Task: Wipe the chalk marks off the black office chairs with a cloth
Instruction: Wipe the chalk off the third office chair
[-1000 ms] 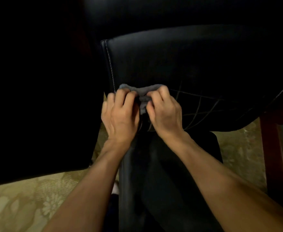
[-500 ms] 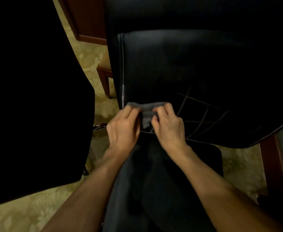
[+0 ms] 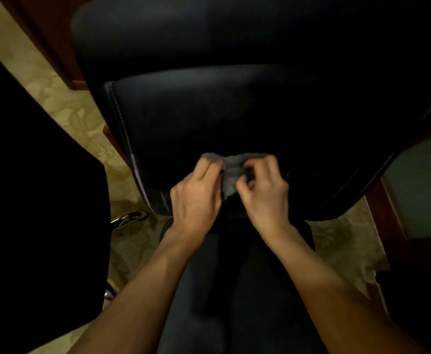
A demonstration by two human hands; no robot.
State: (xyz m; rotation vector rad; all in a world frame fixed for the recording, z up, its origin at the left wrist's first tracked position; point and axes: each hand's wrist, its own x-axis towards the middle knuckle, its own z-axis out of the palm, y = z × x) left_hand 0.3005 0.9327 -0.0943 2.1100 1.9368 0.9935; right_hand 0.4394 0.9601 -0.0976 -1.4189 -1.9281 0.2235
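While both hands bunch the cloth at frame centre, notes by label:

grip: left hand and right hand both pinch the grey cloth with curled fingers; cloth held between them, just above the near edge of the chair seat

cloth: crumpled, not spread flat; sits centre frame, over the seat; cannot tell if it presses the leather or is lifted just off it

chair: black office chair fills the upper and middle frame; backrest at top; white stitched seam runs down the left edge

chalk: faint smear at lower left corner of the seat, left of the left hand; thin pale lines at right of the right hand; both look unwiped

risk 1: bunched cloth gives a small contact patch; likely to skip marks or only smear chalk

risk 2: dim light, black leather; faint lines easy to miss, especially right side

risk 3: chalk-loaded cloth may redeposit dust; refold to a clean face

risk 4: second black chair at left of frame close by; may be forgotten

containers: none visible; nothing held in anything

floor: patterned beige carpet upper left
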